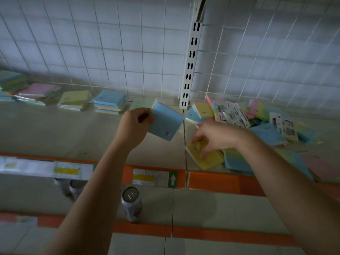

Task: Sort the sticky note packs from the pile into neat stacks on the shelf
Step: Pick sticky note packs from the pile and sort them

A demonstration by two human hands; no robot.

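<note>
Head view: shelf (55, 129) with wire grid behind.
Left hand (136, 124): pinching a blue pack (165, 124) by its edge, held tilted above the shelf.
Right hand (215, 137): fingers curled on a yellow pack (206, 159) at the pile's near edge.
Pile (257, 122): loose mixed packs, right side of shelf.
Stacks (110, 102): four in a row along the back, left side.
Can (131, 203): upright on the lower shelf.

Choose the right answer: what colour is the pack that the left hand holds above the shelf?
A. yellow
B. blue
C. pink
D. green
B: the left hand pinches a blue pack by its edge, held up above the shelf, while the right hand grips a yellow pack at the pile.
</note>
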